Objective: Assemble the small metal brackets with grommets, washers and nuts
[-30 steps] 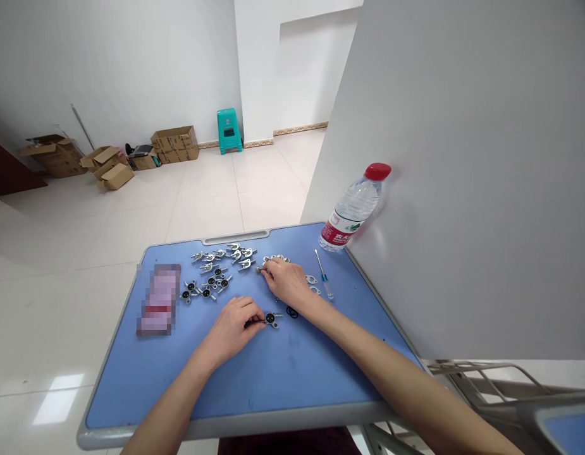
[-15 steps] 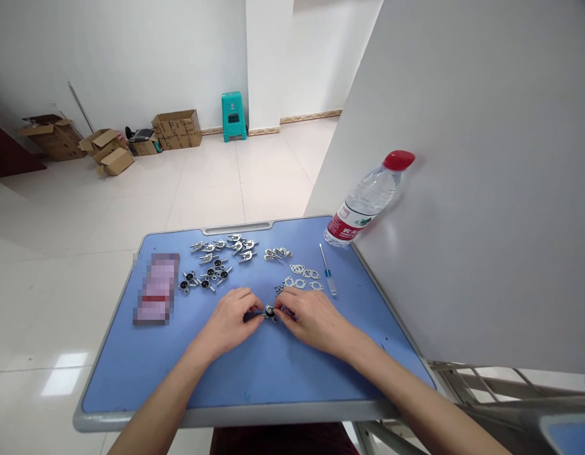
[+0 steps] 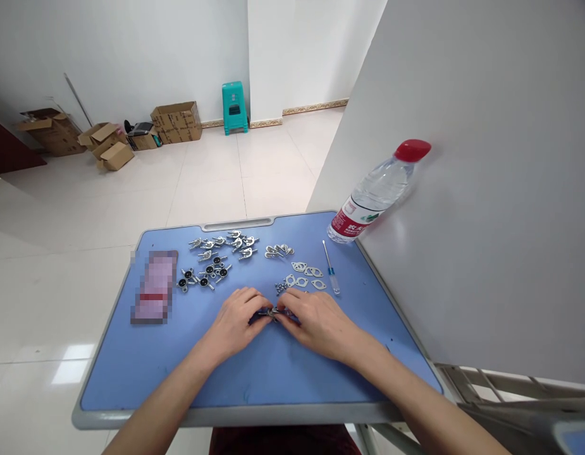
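Near the middle of the blue table, my left hand (image 3: 245, 319) pinches the left side of a small metal fitting (image 3: 273, 312). My right hand (image 3: 315, 319) has thumb and fingers closed on its right side. Fingertips cover much of the fitting, so its details are hard to make out. Just beyond my right fingers lies a cluster of small screws (image 3: 281, 288). Flat metal flange plates (image 3: 301, 282) with large holes are spread behind them. Left of centre sit several metal fittings with black round centres (image 3: 210, 270); behind those are several silver fittings (image 3: 235, 243).
A screwdriver (image 3: 331, 272) with a clear handle lies at right, near a red-capped water bottle (image 3: 372, 196) by the grey panel (image 3: 486, 189). Small oval metal parts (image 3: 279, 251) lie at the back. A blurred purple item (image 3: 155, 287) is at left. Beyond are cardboard boxes (image 3: 177, 123) and a green stool (image 3: 234, 107).
My fingers have drawn closer together around the fitting, whose round top showed more plainly before. The camera view has shifted slightly.
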Tool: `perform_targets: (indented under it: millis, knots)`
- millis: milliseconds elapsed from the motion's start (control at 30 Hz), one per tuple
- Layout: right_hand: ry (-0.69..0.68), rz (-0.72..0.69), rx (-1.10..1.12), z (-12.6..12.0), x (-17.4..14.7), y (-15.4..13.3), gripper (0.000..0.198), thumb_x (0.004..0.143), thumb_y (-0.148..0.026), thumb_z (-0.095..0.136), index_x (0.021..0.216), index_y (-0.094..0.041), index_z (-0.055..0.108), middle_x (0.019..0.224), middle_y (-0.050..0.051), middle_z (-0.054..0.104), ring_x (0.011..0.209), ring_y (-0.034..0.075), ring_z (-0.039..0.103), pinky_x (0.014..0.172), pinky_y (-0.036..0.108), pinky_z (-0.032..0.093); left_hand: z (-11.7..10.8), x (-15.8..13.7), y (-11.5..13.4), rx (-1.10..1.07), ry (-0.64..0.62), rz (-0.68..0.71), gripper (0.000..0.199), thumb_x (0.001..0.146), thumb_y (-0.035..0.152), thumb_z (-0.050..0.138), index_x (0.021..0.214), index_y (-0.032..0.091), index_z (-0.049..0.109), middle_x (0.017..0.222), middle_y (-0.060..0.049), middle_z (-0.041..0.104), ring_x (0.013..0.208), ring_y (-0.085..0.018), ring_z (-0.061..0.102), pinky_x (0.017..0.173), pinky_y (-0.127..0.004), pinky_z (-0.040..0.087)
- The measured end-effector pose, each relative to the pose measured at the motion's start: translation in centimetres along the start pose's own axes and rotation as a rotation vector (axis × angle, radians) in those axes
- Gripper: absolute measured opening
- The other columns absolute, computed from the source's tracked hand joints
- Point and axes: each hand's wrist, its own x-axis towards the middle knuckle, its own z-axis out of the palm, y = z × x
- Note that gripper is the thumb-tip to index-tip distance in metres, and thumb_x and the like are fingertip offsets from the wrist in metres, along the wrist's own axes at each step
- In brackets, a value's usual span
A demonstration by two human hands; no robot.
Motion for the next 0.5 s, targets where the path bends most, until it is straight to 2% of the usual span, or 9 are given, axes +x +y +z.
perform_targets:
  millis: [200,267,367,500]
  knots:
    - [0.027,0.041,0.203,-1.1,-0.4,1.2,0.007,0.088,-0.026,0.061,0.091,-0.019,0.061,0.083,0.002,0.067,0.067,0.016,0.06,0.059,0.026,0.035,-0.2,0.0,0.3,-0.021,0.009,-0.008,0.006,0.089,0.017,0.058,0.094,0.021,0.059,0.09,-0.001,0.063,0.082,-0.018,0.055,0.074,-0.031,0.042]
    - [0.091,0.108,0.285,-1.7,-0.3,2.2,0.006,0.089,-0.025,0.058,0.087,-0.019,0.06,0.082,0.002,0.068,0.069,0.015,0.06,0.062,0.026,0.039,-0.3,0.0,0.3,-0.027,0.008,-0.015,0.008,0.088,0.015,0.06,0.094,0.021,0.059,0.09,-0.001,0.063,0.082,-0.018,0.055,0.074,-0.03,0.042]
    - [0.161,0.253,0.301,-2.5,0.1,4.0,0.011,0.089,-0.024,0.054,0.083,-0.02,0.062,0.081,0.002,0.067,0.066,0.015,0.058,0.06,0.026,0.038,-0.3,0.0,0.3,-0.036,0.006,-0.016,0.01,0.088,0.013,0.059,0.094,0.021,0.059,0.094,-0.001,0.063,0.084,-0.018,0.055,0.075,-0.03,0.042]
    - [0.156,0.355,0.295,-2.8,0.3,5.8,0.012,0.088,-0.023,0.054,0.08,-0.02,0.064,0.082,0.002,0.068,0.065,0.015,0.056,0.059,0.026,0.038,-0.3,0.0,0.3,-0.04,-0.008,-0.019,0.011,0.088,0.013,0.057,0.094,0.022,0.059,0.094,-0.002,0.063,0.085,-0.019,0.056,0.076,-0.031,0.043]
